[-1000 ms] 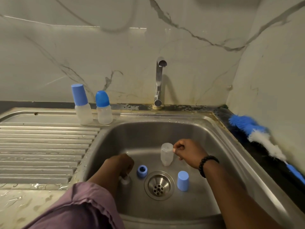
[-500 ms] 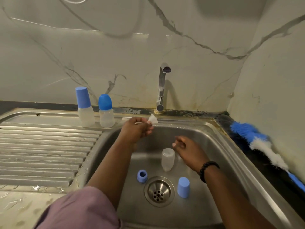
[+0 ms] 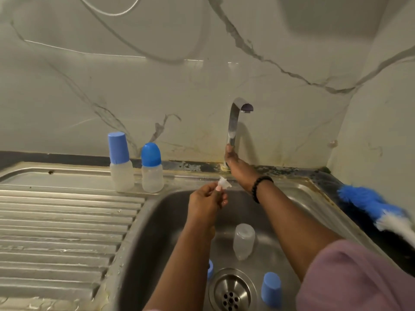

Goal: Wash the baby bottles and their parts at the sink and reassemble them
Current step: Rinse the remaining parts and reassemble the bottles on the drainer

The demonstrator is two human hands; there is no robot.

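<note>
Altogether three bottles (image 3: 243,244), two hands (image 3: 207,202), one tap (image 3: 234,122)

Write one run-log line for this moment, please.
left hand: pinches clear silicone teat | right hand: at chrome tap base | water: none seen

Home kitchen, steel sink (image 3: 289,196) with ribbed drainboard (image 3: 62,223), tap (image 3: 234,122), marble backsplash (image 3: 157,86)

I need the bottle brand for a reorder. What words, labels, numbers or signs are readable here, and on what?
None readable: the two capped translucent bottles on the steel sink ledge, the uncapped translucent bottle in the basin and the chrome tap show no print.
</note>
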